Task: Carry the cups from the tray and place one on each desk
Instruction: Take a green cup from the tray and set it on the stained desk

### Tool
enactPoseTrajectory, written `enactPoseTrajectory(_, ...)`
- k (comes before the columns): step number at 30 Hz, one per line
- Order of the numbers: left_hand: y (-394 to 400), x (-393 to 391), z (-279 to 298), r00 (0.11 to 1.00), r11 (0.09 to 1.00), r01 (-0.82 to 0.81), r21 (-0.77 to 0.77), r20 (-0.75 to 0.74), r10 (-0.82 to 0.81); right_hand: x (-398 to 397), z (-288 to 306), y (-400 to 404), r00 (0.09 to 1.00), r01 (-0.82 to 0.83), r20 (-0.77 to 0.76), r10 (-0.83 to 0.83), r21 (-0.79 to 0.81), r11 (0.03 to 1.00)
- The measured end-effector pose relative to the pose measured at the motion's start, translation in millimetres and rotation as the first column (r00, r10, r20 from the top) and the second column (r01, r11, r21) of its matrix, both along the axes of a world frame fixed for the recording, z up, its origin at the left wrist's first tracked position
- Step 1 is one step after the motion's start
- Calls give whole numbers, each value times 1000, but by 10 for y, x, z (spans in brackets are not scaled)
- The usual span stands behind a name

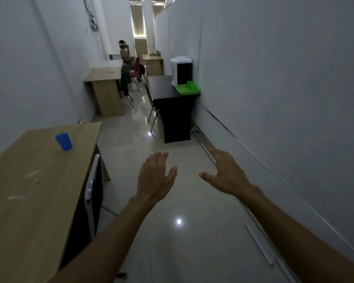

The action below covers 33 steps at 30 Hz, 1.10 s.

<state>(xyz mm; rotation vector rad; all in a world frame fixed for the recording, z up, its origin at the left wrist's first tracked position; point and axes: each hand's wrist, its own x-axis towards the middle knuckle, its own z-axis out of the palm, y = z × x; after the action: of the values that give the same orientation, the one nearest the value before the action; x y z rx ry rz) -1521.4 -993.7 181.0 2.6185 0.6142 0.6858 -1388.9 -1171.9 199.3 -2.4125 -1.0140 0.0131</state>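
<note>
A blue cup [63, 141] stands upside down on the near wooden desk [29, 180] at my left. Farther down the aisle, a green tray [187, 89] holding a green cup [190, 84] rests on a black desk [161, 86] by the right wall. My left hand [155, 178] and my right hand [225, 172] are stretched out over the tiled floor, both with fingers apart and holding nothing. Both hands are well short of the tray.
A white water dispenser [180, 70] stands behind the tray. Chairs sit tucked at the near desk [93, 193] and the black desk [151, 107]. More wooden desks [106, 78] line the left wall, where a person [127, 56] sits. White partition wall on the right.
</note>
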Motion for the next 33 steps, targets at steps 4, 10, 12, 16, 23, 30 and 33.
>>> enactPoseTrajectory(4,699,725,-18,999,999,-11,37,-34,12,797,-86,675,997,-20,69,25,-65,998)
enactPoseTrajectory(10,1859,1790,-4,996,997,-8,77,-90,15,1923,-78,1788,996,-6,87,14,-84,996)
enactPoseTrajectory(12,2226,2160,46,995,997,14,78,-102,-6,2266,-25,2166,997,-5,78,13,-95,995)
enactPoseTrajectory(16,2887,2915,130,992,995,40,93,-125,-28,2940,57,2782,998,16,65,-11,-72,997)
enactPoseTrajectory(23,3827,4269,118,988,993,77,94,-138,-63,4224,69,3685,997,32,73,-31,-19,999)
enactPoseTrajectory(30,4758,5837,161,988,995,104,1,-118,-103,5756,181,4657,991,50,120,-54,30,998)
enactPoseTrajectory(33,5149,6512,247,982,993,118,-17,-146,-120,6417,270,5022,992,49,117,-51,13,999)
